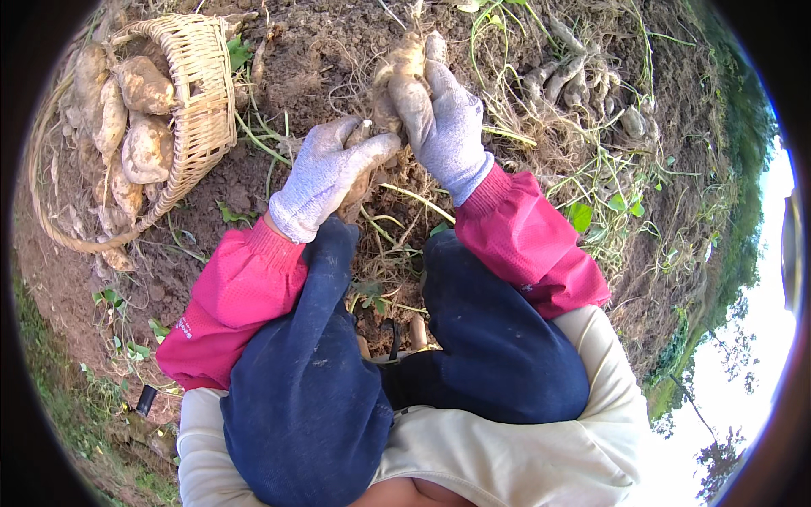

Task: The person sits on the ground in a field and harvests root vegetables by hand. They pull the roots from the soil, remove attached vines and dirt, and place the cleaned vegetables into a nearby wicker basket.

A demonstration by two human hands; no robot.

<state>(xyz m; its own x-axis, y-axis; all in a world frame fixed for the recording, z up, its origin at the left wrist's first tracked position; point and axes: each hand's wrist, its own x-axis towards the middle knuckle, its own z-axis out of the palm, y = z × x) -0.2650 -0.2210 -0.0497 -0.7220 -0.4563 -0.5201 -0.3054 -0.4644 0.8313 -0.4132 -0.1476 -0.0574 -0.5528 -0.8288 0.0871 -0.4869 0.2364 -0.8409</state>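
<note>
My left hand [329, 174], in a grey knit glove, is closed around a soil-covered sweet potato [357, 195], which shows between thumb and fingers and below the palm. Just to its upper right, my right hand [453, 123], gloved alike, grips a cluster of sweet potatoes [405, 82] from the right side. Thin roots hang about the cluster, and its top end points away from me. The left thumb reaches close to the cluster's lower end; whether they touch I cannot tell.
At the upper left a wicker basket [206, 82] lies tipped towards the left, with several sweet potatoes [147, 149] in its mouth. More dug tubers [573, 79] with roots lie at the upper right. Cut vines [418, 201] cross the soil. A black object [146, 400] lies at the lower left.
</note>
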